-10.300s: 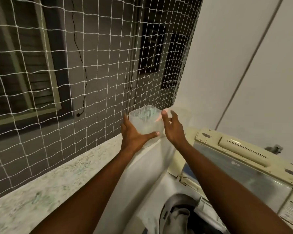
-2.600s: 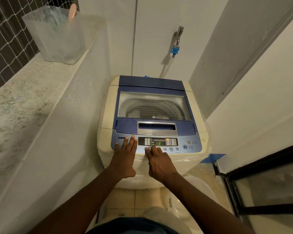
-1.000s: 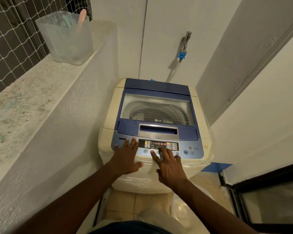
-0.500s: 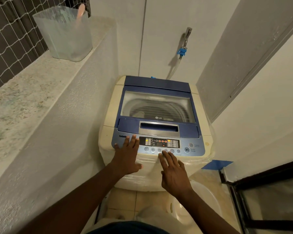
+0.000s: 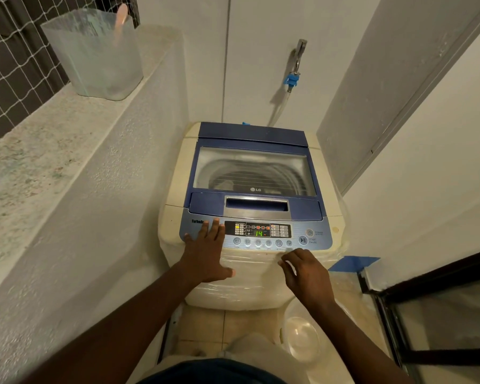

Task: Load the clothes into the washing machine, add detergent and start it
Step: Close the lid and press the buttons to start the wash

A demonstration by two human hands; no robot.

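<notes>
Both hands flat: left hand point(image 5: 205, 254) on washing machine point(image 5: 254, 206), right hand point(image 5: 305, 275) off.

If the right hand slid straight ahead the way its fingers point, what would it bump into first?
Probably the row of round buttons on the washing machine's control panel. The right hand hovers just below the panel's front edge, fingers curled and aimed up-left toward them, though its height above is unclear.
</notes>
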